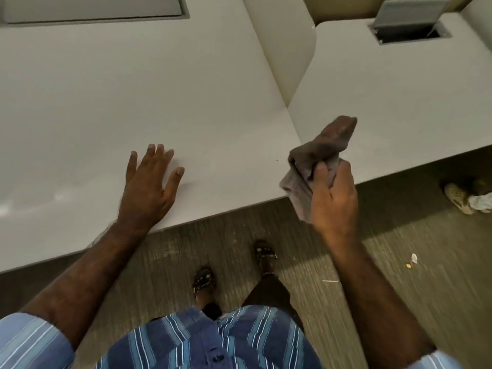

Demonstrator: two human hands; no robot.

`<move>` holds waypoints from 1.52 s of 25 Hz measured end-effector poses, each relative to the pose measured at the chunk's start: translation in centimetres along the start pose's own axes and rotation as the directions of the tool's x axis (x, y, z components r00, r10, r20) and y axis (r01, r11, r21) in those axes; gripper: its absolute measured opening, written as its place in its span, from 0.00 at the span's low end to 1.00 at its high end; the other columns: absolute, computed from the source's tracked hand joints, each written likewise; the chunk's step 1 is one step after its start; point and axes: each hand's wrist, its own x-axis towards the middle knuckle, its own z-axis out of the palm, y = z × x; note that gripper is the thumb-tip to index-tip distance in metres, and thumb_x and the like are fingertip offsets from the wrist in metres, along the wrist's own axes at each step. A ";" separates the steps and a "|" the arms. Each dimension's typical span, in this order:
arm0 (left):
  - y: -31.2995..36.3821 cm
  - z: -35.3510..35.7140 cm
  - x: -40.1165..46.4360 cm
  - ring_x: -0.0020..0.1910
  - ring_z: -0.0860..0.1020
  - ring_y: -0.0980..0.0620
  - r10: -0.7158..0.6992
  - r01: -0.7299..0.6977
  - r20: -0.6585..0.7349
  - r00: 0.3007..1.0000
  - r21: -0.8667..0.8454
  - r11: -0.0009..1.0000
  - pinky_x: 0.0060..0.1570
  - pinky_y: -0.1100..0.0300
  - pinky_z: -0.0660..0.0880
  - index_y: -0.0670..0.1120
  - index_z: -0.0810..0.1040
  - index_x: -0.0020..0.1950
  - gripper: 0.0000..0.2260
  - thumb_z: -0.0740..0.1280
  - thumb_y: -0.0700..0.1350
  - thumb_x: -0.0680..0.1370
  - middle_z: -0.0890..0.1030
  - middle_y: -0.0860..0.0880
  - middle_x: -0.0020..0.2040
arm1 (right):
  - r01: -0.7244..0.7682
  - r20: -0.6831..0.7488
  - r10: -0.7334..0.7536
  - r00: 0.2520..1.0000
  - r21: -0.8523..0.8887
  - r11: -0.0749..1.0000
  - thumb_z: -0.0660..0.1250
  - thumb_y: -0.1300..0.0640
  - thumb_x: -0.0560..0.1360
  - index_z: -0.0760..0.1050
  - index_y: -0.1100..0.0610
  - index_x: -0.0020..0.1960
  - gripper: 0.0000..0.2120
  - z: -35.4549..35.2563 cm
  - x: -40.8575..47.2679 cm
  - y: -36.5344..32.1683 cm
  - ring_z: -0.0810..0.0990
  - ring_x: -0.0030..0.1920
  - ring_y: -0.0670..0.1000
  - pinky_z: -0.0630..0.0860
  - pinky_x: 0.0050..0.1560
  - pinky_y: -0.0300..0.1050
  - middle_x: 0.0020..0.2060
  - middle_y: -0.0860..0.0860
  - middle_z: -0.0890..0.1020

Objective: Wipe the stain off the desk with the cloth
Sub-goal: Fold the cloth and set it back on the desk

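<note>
At the far left, a grey recessed panel (90,8) sits flush in the white desk (133,89). Faint pale smears (57,195) show on the desk surface near its left front edge; whether these are the stain cannot be told. To their right the left hand (149,185) lies flat on the desk near the front edge, palm down, fingers spread apart and holding nothing. Below, on the grey carpet (234,235), stand two feet in dark sandals (203,279). Right of the seam where a second desk section joins, the right hand (334,198) is raised above the desk's front edge, fingers closed around a bunched grey-brown cloth (319,153), which is clear of the surface. Farther right, an open cable hatch (407,25) sits in the far desk, and another person's pale shoe (459,198) rests on the carpet.
</note>
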 end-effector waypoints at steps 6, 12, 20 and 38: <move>-1.6 -0.8 -1.1 0.87 0.59 0.43 -0.102 0.101 0.021 0.995 0.035 0.994 0.86 0.38 0.49 0.42 0.66 0.84 0.29 0.53 0.57 0.87 0.66 0.40 0.85 | 0.325 0.254 -0.240 0.937 -0.380 0.866 0.60 0.51 0.87 0.68 0.60 0.80 0.24 9.6 9.5 -0.5 0.71 0.78 0.63 0.68 0.77 0.59 0.76 0.60 0.76; -1.3 -0.8 -1.5 0.86 0.60 0.40 -0.082 0.081 0.016 0.997 0.036 0.996 0.86 0.37 0.51 0.39 0.71 0.80 0.29 0.53 0.57 0.87 0.67 0.37 0.83 | 0.518 0.294 -0.433 0.852 -0.354 0.779 0.68 0.58 0.84 0.74 0.68 0.73 0.22 12.4 1.7 -2.7 0.82 0.67 0.67 0.81 0.63 0.60 0.66 0.66 0.83; 4.9 -3.4 -6.2 0.69 0.78 0.46 -0.197 0.249 0.184 0.963 -0.325 0.912 0.79 0.48 0.65 0.47 0.85 0.62 0.30 0.53 0.67 0.84 0.86 0.42 0.64 | 0.526 0.547 -0.364 0.754 -0.170 0.834 0.56 0.48 0.87 0.64 0.52 0.83 0.25 10.6 -11.3 -3.6 0.64 0.83 0.50 0.61 0.83 0.52 0.81 0.49 0.70; 9.1 -18.1 4.6 0.58 0.79 0.56 0.553 -0.437 0.169 0.816 -0.446 0.781 0.54 0.61 0.80 0.59 0.79 0.67 0.13 0.65 0.56 0.83 0.77 0.60 0.59 | 0.473 0.530 -0.511 0.677 0.218 0.854 0.78 0.35 0.66 0.69 0.36 0.75 0.40 1.0 -0.6 -13.5 0.73 0.74 0.38 0.72 0.75 0.44 0.74 0.34 0.75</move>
